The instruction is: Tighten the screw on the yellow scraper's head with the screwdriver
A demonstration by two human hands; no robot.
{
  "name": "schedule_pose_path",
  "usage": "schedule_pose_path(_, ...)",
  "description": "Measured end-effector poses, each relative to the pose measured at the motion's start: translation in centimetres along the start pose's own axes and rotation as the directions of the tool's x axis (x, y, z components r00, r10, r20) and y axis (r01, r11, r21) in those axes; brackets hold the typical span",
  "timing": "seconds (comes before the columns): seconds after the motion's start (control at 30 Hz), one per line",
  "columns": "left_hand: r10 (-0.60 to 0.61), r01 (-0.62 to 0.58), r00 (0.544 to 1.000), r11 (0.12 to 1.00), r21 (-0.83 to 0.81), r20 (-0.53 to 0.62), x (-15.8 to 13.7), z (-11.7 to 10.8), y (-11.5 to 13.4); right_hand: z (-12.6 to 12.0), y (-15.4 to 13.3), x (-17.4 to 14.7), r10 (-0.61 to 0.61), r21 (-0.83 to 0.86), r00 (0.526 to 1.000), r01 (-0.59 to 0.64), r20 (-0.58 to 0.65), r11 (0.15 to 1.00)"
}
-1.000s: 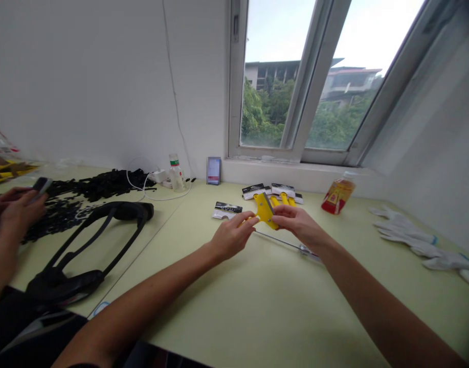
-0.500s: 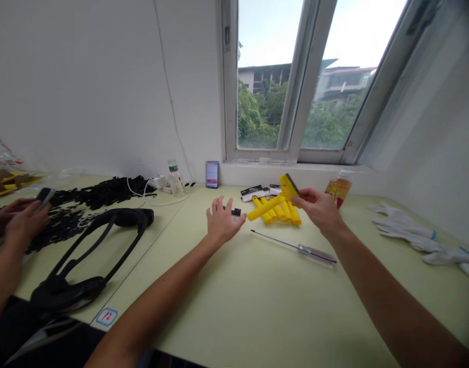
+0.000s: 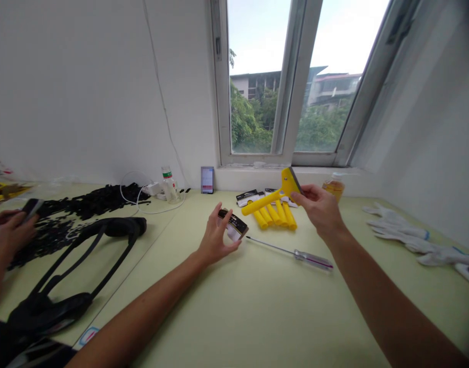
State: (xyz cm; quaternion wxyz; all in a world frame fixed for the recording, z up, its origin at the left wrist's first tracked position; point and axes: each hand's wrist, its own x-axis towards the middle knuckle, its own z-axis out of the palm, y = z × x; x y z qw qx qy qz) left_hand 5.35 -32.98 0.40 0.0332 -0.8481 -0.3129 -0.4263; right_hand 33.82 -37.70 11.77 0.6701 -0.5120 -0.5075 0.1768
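— What is in each hand?
— The right hand [image 3: 317,206] grips a yellow scraper [image 3: 274,193] above the tabletop's [image 3: 257,306] far edge. The left hand [image 3: 216,237] pinches a small black packet [image 3: 233,225], lifted near the screwdriver [image 3: 291,250].

A small assembly workroom, by the look of it. Pale green worktables [image 3: 257,317] are standing pushed together against a bare white wall [image 3: 84,87] under a window [image 3: 288,82] looking onto buildings and trees. Matching yellow scrapers [image 3: 274,214] and small packets [image 3: 246,196] are lying in a batch beside a screwdriver [image 3: 291,251]; work gloves [image 3: 406,235] are lying to the right, and a heap of black parts [image 3: 76,209] is covering the next table, where another person's hands [image 3: 6,235] are working.
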Motion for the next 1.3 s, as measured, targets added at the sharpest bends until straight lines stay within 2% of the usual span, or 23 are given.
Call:
schedule_pose_path(0.13,0.146,-0.151,0.983,0.988,-0.043,-0.108,-1.2,-0.4,0.7,0.2,-1.0,-0.3,0.028,0.020,0.999,-0.029,0.042,0.999)
schedule_pose_path(0.33,0.239,-0.251,0.951,0.967,-0.038,-0.194,-1.2,-0.4,0.7,0.1,-1.9,-1.2,0.094,0.015,0.987,-0.097,0.127,0.995)
schedule_pose_path(0.67,0.305,-0.308,0.940,0.951,0.004,-0.152,-1.2,-0.4,0.8,3.4,-0.9,-3.5,0.279,0.035,0.907,-0.305,0.315,0.952)
schedule_pose_path(0.93,0.355,-0.360,0.930,0.932,-0.040,-0.093,-1.1,-0.3,0.9,2.1,0.9,-2.2,0.414,0.052,0.843,-0.457,0.343,0.888)
schedule_pose_path(1.03,0.370,-0.373,0.928,0.924,-0.083,-0.051,-1.2,-0.3,0.9,2.6,2.3,-2.7,0.460,0.024,0.814,-0.500,0.356,0.866)
schedule_pose_path(1.2,0.355,-0.353,0.935,0.932,-0.081,0.015,-1.3,-0.3,1.0,5.0,4.1,-4.8,0.477,-0.065,0.769,-0.500,0.426,0.864)
schedule_pose_path(1.3,0.345,-0.344,0.937,0.939,-0.030,0.056,-1.2,-0.6,1.6,5.7,4.1,-5.5,0.451,-0.132,0.775,-0.441,0.443,0.888)
